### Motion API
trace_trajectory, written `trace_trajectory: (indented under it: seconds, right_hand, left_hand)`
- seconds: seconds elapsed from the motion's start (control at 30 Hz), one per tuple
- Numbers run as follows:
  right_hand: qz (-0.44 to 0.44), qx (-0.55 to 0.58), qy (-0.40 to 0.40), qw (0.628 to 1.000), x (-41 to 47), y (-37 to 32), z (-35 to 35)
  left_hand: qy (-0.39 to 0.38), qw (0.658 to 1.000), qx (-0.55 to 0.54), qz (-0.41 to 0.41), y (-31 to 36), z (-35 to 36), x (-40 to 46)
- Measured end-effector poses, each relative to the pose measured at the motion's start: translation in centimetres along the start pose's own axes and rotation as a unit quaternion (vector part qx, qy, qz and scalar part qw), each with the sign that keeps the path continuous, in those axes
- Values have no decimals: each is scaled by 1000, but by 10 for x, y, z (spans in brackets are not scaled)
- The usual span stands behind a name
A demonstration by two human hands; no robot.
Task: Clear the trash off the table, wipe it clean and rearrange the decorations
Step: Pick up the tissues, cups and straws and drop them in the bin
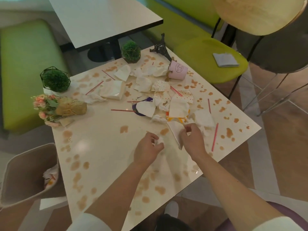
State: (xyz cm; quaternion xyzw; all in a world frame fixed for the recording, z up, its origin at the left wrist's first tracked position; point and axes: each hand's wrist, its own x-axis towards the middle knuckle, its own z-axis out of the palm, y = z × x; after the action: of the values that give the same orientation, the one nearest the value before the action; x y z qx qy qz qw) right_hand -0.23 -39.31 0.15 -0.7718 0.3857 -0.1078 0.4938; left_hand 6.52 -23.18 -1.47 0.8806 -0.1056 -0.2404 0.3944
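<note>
Bin: a beige waste bin (25, 177) stands on the floor at the counter's left edge, with crumpled paper inside.
Flowers: a pink bouquet in a burlap wrap (58, 108) lies on its side at the counter's left edge.
Green balls: one in a black wire frame (55, 80) sits near the left corner; a second (130, 50) sits at the far edge.
Counter: the cream counter (103, 147) is spotted all over with brown spill stains.
Straws: red straws lie scattered; one (123, 110) is near the middle, another (215, 136) near the right edge.
Left hand: the left hand (147, 150) has its fingers curled round a small crumpled tissue (159, 141), close above the counter.
Napkins: a heap of white and dotted napkins (160, 90) covers the counter's middle.
Right hand: the right hand (192, 139) pinches a white napkin (175, 130) at the near end of the heap.
Tower: a dark tower model (160, 45) stands at the far corner.
Pink pot: a pink pot (178, 70) lies tipped over beside the tower.
Cloth: a folded grey cloth (225, 60) rests on the green seat to the right.
</note>
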Motion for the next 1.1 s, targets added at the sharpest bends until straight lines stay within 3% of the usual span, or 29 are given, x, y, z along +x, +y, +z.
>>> trace_trajectory:
  seconds: [0.3,0.57,0.77,0.83,1.0,1.1]
  right_hand:
    - [-31,26,-89,995,-33,-55,94]
    - [-72,15,-180,981,-84,-108,191]
    - [-89,6,-227,970,-117,-135,249]
    - [-96,-4,-236,967,-126,-141,266]
    - [-122,-37,-254,959,-148,-153,306]
    - [-153,-70,-275,947,-160,-162,332]
  left_hand:
    - [170,954,-236,-68,-63,-101,-11]
    - [285,914,-259,-130,-142,-194,-47]
    - [359,885,-200,-220,-196,-251,-70]
    - [371,875,-198,-239,-214,-268,-73]
    - [317,876,-186,-310,-254,-299,-73]
    - [321,876,-188,-305,-268,-311,-77]
